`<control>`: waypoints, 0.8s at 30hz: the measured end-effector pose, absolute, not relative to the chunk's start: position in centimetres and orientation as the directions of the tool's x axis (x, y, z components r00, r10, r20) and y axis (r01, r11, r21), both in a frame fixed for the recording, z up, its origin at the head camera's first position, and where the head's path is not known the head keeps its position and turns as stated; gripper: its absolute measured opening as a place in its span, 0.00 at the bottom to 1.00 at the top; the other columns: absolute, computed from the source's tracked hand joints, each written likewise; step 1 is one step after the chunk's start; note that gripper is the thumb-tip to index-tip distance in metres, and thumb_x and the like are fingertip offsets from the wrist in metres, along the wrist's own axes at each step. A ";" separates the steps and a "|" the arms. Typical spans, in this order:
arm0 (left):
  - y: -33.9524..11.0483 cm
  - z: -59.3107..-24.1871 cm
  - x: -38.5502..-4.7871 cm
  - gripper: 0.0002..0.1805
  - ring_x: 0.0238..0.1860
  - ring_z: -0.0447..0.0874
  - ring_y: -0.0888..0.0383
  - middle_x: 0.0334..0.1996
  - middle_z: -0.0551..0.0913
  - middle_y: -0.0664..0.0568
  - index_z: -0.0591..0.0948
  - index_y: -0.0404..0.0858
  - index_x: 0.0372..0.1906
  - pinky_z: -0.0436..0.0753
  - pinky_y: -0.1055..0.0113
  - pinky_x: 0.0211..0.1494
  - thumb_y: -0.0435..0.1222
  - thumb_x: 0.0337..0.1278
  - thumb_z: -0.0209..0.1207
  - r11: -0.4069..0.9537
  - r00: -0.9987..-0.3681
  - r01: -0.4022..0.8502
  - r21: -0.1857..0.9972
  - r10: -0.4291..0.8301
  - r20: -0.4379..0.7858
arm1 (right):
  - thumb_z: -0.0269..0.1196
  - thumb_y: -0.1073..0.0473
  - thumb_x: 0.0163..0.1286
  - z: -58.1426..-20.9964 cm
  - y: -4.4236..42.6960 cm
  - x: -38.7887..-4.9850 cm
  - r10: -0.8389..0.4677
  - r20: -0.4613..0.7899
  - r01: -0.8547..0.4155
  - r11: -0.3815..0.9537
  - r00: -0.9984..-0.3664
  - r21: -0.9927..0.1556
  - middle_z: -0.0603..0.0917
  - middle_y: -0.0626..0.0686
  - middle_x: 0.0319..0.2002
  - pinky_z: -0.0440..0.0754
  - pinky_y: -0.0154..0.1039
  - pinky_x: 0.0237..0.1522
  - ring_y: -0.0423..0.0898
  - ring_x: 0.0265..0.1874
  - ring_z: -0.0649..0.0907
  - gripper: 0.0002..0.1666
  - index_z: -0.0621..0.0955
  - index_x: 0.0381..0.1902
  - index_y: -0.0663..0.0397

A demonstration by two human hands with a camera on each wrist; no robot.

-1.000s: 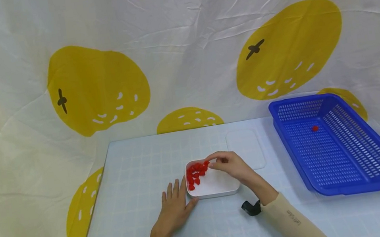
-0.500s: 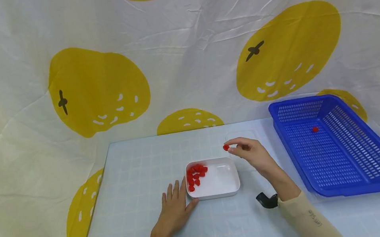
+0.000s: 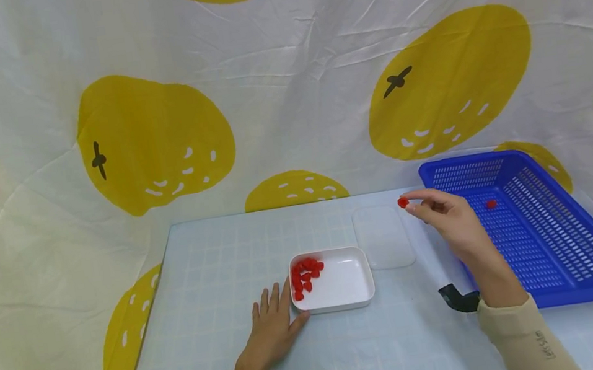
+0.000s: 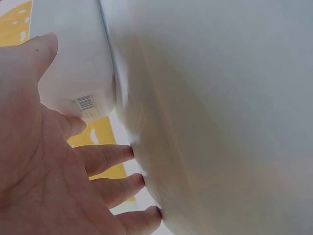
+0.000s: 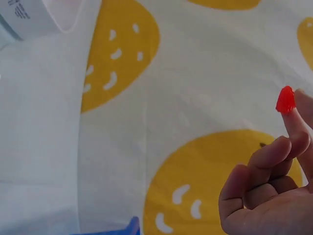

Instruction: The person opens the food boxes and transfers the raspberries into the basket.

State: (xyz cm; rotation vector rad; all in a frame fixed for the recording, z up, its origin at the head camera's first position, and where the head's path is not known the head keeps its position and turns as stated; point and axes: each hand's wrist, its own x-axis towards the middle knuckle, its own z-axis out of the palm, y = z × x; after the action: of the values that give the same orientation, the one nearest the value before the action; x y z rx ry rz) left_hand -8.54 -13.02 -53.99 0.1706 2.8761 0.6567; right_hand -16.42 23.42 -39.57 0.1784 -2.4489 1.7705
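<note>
Between thumb and forefinger my right hand (image 3: pixel 456 223) pinches a small red piece (image 3: pixel 402 203), held up at the left edge of the blue basket (image 3: pixel 554 263). In the right wrist view the red piece (image 5: pixel 285 100) shows at the fingertips of the right hand (image 5: pixel 274 191), the other fingers curled. My left hand (image 3: pixel 272 332) lies with spread fingers against the left side of a white tray (image 3: pixel 342 279); the left wrist view shows that hand (image 4: pixel 63 161) touching the tray (image 4: pixel 78 63). Several red pieces (image 3: pixel 306 276) lie in the tray's left part.
One red piece (image 3: pixel 491 204) lies in the basket, towards its back. A clear flat lid (image 3: pixel 384 239) rests on the table behind and right of the tray. A white cloth (image 3: pixel 285 99) with yellow fruit shapes hangs behind the table.
My right hand has lifted the red piece from the tray and moved right, past the clear lid to the basket's edge. The left hand has stayed at the tray.
</note>
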 end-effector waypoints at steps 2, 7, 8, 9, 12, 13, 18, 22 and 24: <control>-13.0 -54.0 -8.5 0.50 0.76 0.45 0.34 0.77 0.55 0.38 0.51 0.44 0.81 0.46 0.32 0.72 0.59 0.62 0.60 0.895 -0.976 0.071 0.441 0.154 -0.155 | 0.66 0.56 0.72 -39.0 24.4 -16.4 -0.005 0.178 -0.171 0.313 -0.984 -0.934 0.71 0.51 0.31 0.70 0.34 0.30 0.47 0.35 0.70 0.20 0.83 0.57 0.59; -13.0 -54.0 -8.5 0.50 0.76 0.45 0.34 0.76 0.56 0.37 0.51 0.44 0.81 0.46 0.31 0.71 0.58 0.62 0.60 0.892 -0.976 0.075 0.446 0.157 -0.151 | 0.65 0.55 0.72 -38.2 27.6 -16.9 0.037 0.185 -0.160 0.358 -0.982 -0.920 0.72 0.50 0.33 0.73 0.34 0.33 0.47 0.38 0.70 0.20 0.83 0.59 0.57; -13.0 -54.0 -8.5 0.50 0.76 0.45 0.34 0.76 0.56 0.37 0.51 0.44 0.81 0.46 0.32 0.72 0.58 0.63 0.60 0.893 -0.976 0.075 0.444 0.158 -0.152 | 0.65 0.54 0.72 -38.1 28.2 -17.0 0.052 0.171 -0.140 0.371 -0.984 -0.918 0.72 0.49 0.33 0.72 0.34 0.34 0.47 0.39 0.69 0.21 0.83 0.59 0.56; -13.0 -54.0 -8.5 0.50 0.76 0.45 0.34 0.76 0.56 0.37 0.51 0.44 0.81 0.46 0.32 0.72 0.58 0.63 0.59 0.893 -0.975 0.075 0.444 0.158 -0.153 | 0.65 0.52 0.72 -38.0 28.9 -17.2 0.062 0.158 -0.121 0.395 -0.986 -0.911 0.72 0.48 0.34 0.72 0.34 0.35 0.47 0.40 0.69 0.22 0.82 0.60 0.55; -13.0 -53.9 -8.5 0.50 0.76 0.44 0.34 0.77 0.55 0.38 0.50 0.44 0.81 0.46 0.32 0.72 0.59 0.63 0.59 0.895 -0.974 0.074 0.441 0.159 -0.159 | 0.64 0.45 0.71 -38.1 30.8 -18.1 0.102 0.100 -0.046 0.435 -0.990 -0.899 0.71 0.47 0.32 0.69 0.37 0.35 0.49 0.39 0.69 0.26 0.82 0.62 0.52; -13.0 -53.9 -8.5 0.50 0.76 0.44 0.34 0.77 0.55 0.38 0.50 0.44 0.81 0.46 0.32 0.72 0.59 0.63 0.59 0.895 -0.974 0.073 0.439 0.158 -0.162 | 0.64 0.44 0.71 -38.2 31.4 -18.5 0.109 0.073 -0.017 0.446 -0.991 -0.895 0.71 0.47 0.31 0.69 0.38 0.33 0.49 0.38 0.69 0.28 0.81 0.62 0.51; -13.0 -53.8 -8.5 0.50 0.77 0.44 0.35 0.77 0.55 0.39 0.50 0.45 0.81 0.45 0.33 0.72 0.58 0.63 0.60 0.894 -0.974 0.067 0.442 0.155 -0.166 | 0.63 0.36 0.68 -39.4 34.0 -20.4 0.147 -0.062 0.126 0.475 -0.987 -0.871 0.72 0.46 0.29 0.71 0.39 0.31 0.49 0.32 0.72 0.33 0.79 0.64 0.47; -13.0 -53.9 -8.6 0.50 0.76 0.44 0.34 0.77 0.55 0.38 0.50 0.44 0.81 0.46 0.32 0.72 0.58 0.63 0.60 0.892 -0.973 0.076 0.446 0.164 -0.162 | 0.63 0.35 0.68 -41.3 35.5 -22.1 0.155 -0.118 0.181 0.494 -0.981 -0.850 0.75 0.46 0.34 0.74 0.39 0.33 0.48 0.30 0.74 0.36 0.78 0.65 0.52; -13.1 -53.8 -8.6 0.49 0.76 0.45 0.34 0.76 0.55 0.37 0.50 0.43 0.81 0.46 0.32 0.72 0.57 0.64 0.59 0.891 -0.973 0.079 0.447 0.167 -0.162 | 0.62 0.35 0.69 -42.4 35.9 -23.1 0.150 -0.137 0.194 0.496 -0.979 -0.846 0.77 0.47 0.42 0.76 0.39 0.37 0.49 0.35 0.75 0.38 0.77 0.66 0.55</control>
State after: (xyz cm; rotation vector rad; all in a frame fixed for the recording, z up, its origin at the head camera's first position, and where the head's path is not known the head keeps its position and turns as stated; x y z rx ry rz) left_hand -8.61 -13.12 -53.85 0.1877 2.8627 0.6647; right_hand -23.09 35.94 -42.38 -0.3178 -2.7557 1.5677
